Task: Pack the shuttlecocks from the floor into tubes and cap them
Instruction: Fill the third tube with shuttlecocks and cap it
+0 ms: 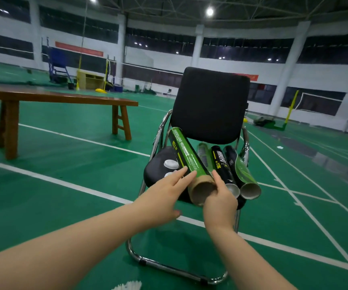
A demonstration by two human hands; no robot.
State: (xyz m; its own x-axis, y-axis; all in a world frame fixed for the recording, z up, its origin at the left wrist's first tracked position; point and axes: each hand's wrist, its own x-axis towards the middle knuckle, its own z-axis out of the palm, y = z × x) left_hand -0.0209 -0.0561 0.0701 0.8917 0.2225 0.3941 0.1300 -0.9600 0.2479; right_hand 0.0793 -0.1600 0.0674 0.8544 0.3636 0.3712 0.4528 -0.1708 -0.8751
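Note:
Several shuttlecock tubes lie on the seat of a black chair [210, 105]. The nearest, a green tube [186, 156], has its open cardboard end toward me. My right hand [221, 200] grips that open end from the right. My left hand [168, 191] rests its fingertips on the tube's left side, fingers apart. Beside it lie a black tube [221, 162] and another green tube [245, 174]. Two white caps [170, 164] sit on the seat at the left. White shuttlecock feathers [128, 286] show on the floor at the bottom edge.
A wooden bench [60, 97] stands to the left on the green court floor. The chair's chrome frame [168, 266] runs along the floor near my arms. Net posts and equipment stand far back.

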